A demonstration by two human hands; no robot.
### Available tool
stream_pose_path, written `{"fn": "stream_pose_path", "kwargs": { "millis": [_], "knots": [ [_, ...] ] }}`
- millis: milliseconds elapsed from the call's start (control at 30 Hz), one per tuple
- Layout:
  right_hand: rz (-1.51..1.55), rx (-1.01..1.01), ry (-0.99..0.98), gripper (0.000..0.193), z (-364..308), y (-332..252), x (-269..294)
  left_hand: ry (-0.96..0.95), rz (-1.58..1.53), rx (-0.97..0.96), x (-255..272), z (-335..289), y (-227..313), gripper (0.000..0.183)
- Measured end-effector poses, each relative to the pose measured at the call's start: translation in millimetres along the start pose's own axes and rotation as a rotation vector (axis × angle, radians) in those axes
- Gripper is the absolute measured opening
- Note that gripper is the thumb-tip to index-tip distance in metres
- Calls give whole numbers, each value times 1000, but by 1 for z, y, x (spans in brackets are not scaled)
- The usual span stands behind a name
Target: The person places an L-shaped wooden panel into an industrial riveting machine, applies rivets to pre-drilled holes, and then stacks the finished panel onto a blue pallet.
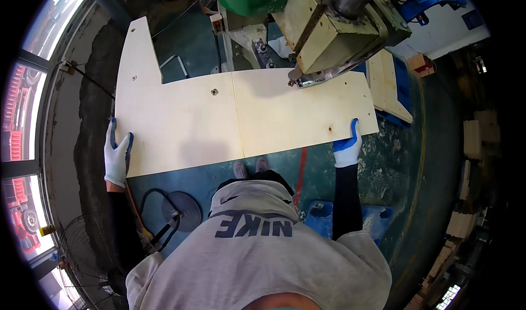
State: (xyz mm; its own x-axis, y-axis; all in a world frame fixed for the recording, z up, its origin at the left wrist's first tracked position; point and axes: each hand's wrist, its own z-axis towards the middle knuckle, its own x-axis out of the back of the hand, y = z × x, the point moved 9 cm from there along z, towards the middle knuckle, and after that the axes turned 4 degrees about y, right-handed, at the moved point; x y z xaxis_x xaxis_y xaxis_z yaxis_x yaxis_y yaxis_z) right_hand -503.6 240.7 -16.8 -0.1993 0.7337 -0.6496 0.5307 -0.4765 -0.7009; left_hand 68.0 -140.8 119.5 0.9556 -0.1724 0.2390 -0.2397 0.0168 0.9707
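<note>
A large pale plywood board (186,124) lies level in front of me, with an arm rising at its far left and a seam across its middle. Several small metal fittings and holes dot its face. At the left edge, my left hand (116,159), in a white glove with blue coating, grips the board with the thumb toward its top. My right hand (347,148), gloved alike, holds the near edge close to the right corner, thumb on top and fingers mostly hidden below. The metal head of a beige-green machine (323,74) reaches over the far edge.
A green bin (252,0) is on the machine's left. Cut wooden panels (383,80) are stacked on blue at the right. Behind my right arm lies a blue pallet (378,217). A floor fan (82,250) and a round base with a hose (183,211) stand at lower left.
</note>
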Motion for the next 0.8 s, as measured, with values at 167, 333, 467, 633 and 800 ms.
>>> {"fn": "stream_pose_path", "kwargs": {
  "millis": [167,333,467,633,800],
  "knots": [
    [23,-45,-94,56,19,28,13,-32,200,-61,-8,-18,69,65],
    [88,-39,93,63,23,69,41,28,134,-133,-23,-34,107,64],
    [41,-77,15,61,-35,38,23,71,179,-79,30,-37,38,63],
    [-31,-95,75,55,-91,40,16,119,93,59,95,-60,-50,59],
    [-51,-175,92,49,-110,84,1,172,240,20,163,-71,-66,59]
  ]
}}
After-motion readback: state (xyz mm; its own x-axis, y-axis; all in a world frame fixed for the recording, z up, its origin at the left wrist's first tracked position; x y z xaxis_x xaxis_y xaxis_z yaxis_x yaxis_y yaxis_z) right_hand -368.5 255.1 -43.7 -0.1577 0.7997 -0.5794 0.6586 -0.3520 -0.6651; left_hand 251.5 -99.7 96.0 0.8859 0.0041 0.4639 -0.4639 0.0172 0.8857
